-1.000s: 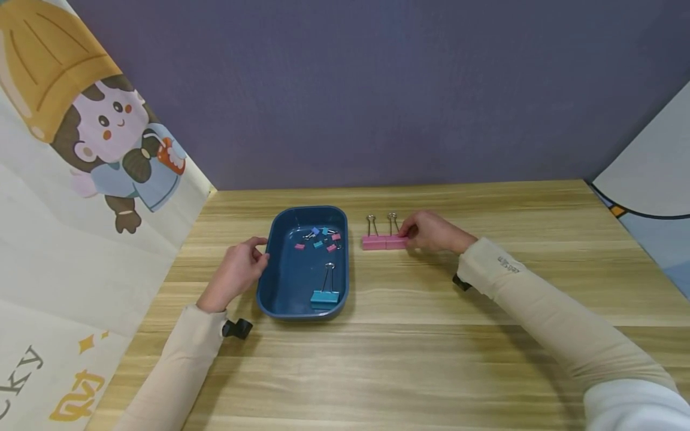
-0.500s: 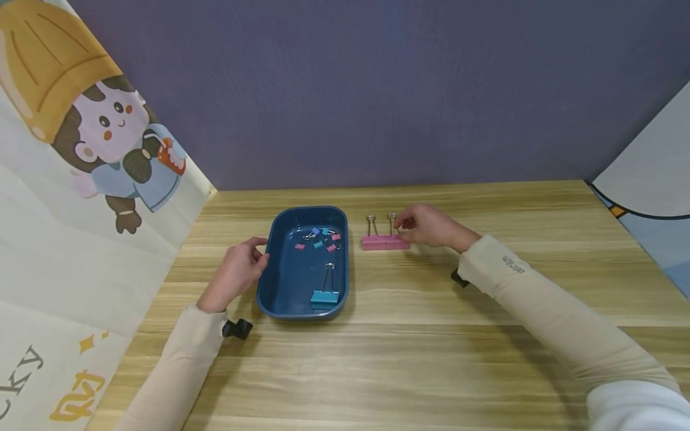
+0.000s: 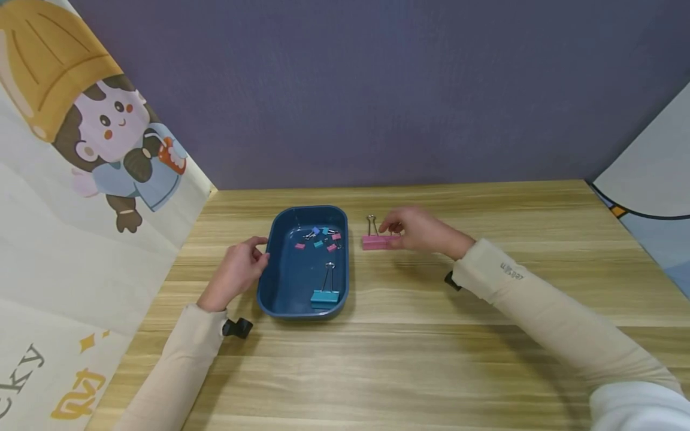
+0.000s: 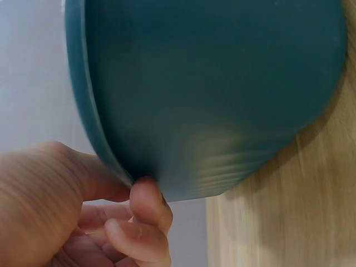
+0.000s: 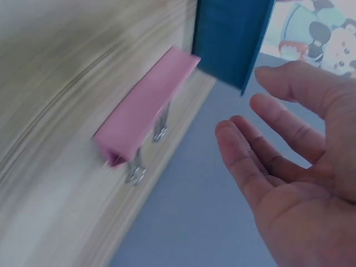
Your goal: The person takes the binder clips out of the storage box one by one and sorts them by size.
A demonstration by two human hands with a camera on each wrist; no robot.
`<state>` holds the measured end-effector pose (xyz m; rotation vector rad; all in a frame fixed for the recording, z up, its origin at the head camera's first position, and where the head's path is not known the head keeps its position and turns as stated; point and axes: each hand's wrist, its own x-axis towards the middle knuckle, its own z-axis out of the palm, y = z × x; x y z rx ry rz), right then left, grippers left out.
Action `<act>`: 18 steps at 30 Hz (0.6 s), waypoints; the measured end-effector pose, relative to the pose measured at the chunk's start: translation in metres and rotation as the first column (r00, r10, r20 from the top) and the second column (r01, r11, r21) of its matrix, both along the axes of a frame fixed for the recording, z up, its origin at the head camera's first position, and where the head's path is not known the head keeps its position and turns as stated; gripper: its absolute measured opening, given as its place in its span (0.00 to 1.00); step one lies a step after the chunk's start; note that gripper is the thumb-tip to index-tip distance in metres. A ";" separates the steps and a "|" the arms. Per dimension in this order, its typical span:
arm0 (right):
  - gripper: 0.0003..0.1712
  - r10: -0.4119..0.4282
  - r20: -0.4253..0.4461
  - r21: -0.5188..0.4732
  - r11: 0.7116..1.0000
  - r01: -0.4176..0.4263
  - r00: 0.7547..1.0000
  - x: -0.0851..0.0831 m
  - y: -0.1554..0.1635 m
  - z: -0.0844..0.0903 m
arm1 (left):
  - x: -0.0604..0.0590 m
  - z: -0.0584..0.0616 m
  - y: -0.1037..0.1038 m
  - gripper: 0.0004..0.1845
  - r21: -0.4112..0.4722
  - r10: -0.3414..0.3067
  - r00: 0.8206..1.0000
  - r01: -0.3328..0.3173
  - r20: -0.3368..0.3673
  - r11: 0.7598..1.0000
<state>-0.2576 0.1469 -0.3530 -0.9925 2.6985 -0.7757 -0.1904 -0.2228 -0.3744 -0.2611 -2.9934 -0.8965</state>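
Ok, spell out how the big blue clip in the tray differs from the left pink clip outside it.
Colour: the big blue clip is blue, the left pink clip pink.
Place: the big blue clip lies inside the tray; the left pink clip sits on the table.
Company: the left pink clip lines up end to end with another pink clip; no clip adjoins the big blue clip.
Shared: wire handles pointing away from the person.

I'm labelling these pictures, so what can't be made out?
Head view: right end of the pink clips, behind the right hand.
Head view: handles of the small clips, too small to count.
Left wrist: contents of the blue tray, hidden by its wall.
Right wrist: pink clips' seam, blurred.
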 end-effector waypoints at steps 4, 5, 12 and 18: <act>0.14 0.032 -0.042 0.012 0.999 -0.031 0.999 0.008 -0.010 0.004 | -0.001 -0.001 0.000 0.19 -0.004 -0.002 1.000 0.002 -0.005 1.000; 0.14 0.039 -0.048 0.009 0.999 -0.039 0.998 0.009 -0.012 0.005 | -0.001 -0.001 0.000 0.19 -0.004 -0.003 1.000 0.003 -0.005 1.000; 0.14 0.099 -0.069 -0.001 0.995 -0.100 0.993 0.017 -0.021 0.008 | 0.000 0.000 -0.001 0.19 0.003 -0.004 1.000 0.004 -0.005 1.000; 0.12 0.117 -0.037 -0.008 0.993 -0.117 0.992 0.025 -0.032 0.013 | 0.001 0.000 0.000 0.19 0.008 -0.010 1.000 0.010 -0.014 1.000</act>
